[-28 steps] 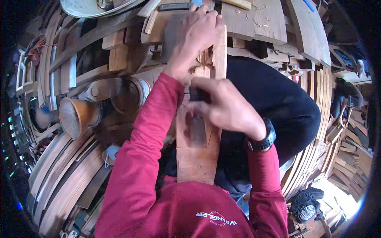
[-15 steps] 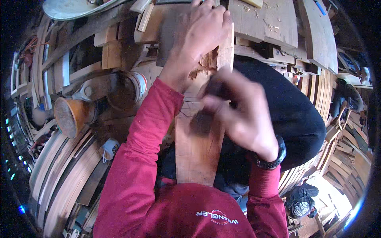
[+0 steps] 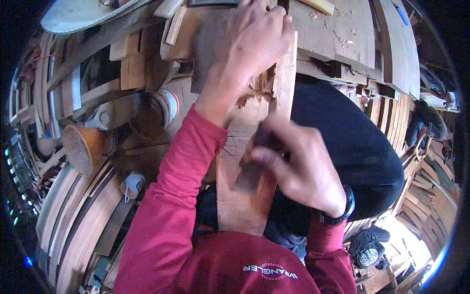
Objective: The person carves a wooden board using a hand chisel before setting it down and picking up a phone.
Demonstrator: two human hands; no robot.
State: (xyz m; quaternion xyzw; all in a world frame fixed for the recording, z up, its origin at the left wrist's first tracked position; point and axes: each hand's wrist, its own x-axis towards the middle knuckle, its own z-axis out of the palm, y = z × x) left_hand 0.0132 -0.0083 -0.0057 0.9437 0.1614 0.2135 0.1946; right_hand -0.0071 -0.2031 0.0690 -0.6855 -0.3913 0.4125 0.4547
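Note:
A wooden board [image 3: 242, 210] runs away from my body between my legs, with a rough, splintered hollow [image 3: 262, 88] toward its far part. My left hand [image 3: 254, 41] is closed on the board's far part, knuckles up; its fingertips are mostly hidden. In my right hand [image 3: 308, 169] is a dark, flat, elongated tool [image 3: 251, 175], smeared by motion, so its exact kind is unclear. It lies slanted over the middle of the board, nearer to me than the hollow. My right thumb and fingers wrap around it.
Wide planks with shavings [image 3: 338, 34] lie at the far right. On the left are an orange-brown bucket [image 3: 81, 149], a white mug [image 3: 132, 186] and curved stacked boards [image 3: 81, 215]. A pale basin [image 3: 83, 17] stands far left. Another person [image 3: 369, 247] appears at lower right.
My right hand has drawn the dark tool along the board toward me. The left hand keeps its place on the board; the whole view has shifted slightly.

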